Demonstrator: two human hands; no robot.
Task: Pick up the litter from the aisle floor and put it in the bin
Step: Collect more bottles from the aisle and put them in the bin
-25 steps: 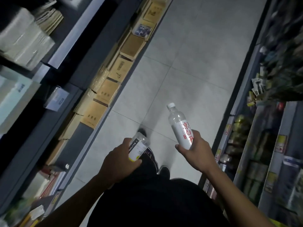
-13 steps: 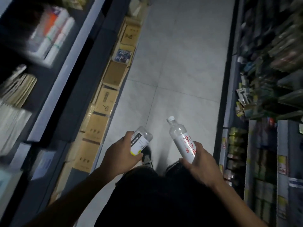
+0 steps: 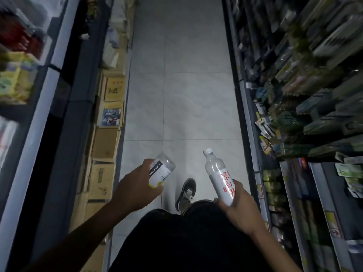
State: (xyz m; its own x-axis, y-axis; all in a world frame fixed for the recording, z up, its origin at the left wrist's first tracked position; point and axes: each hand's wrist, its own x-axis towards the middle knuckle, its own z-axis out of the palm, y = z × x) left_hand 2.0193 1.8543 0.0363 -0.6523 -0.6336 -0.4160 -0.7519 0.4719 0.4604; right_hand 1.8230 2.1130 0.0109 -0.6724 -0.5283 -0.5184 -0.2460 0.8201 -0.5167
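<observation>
Both arms forward, left hand (image 3: 135,188) and right hand (image 3: 238,208) each with fingers curled in grip.

White bottle (image 3: 220,177), red lettering; grey floor (image 3: 182,95)

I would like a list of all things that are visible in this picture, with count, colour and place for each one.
Tall bottle: one, clear, white cap, red characters; in the right hand.
Short bottle: one, clear, white and yellow label; in the left hand.
Cardboard boxes: several, brown; along the aisle's left edge.
Shelves: both sides, dark, with blurred goods.
Floor: grey tiles, down the middle.
Shoe: one, dark, white laces; on the floor.
Left hand: grips the short bottle.
Right hand: grips the tall bottle.
</observation>
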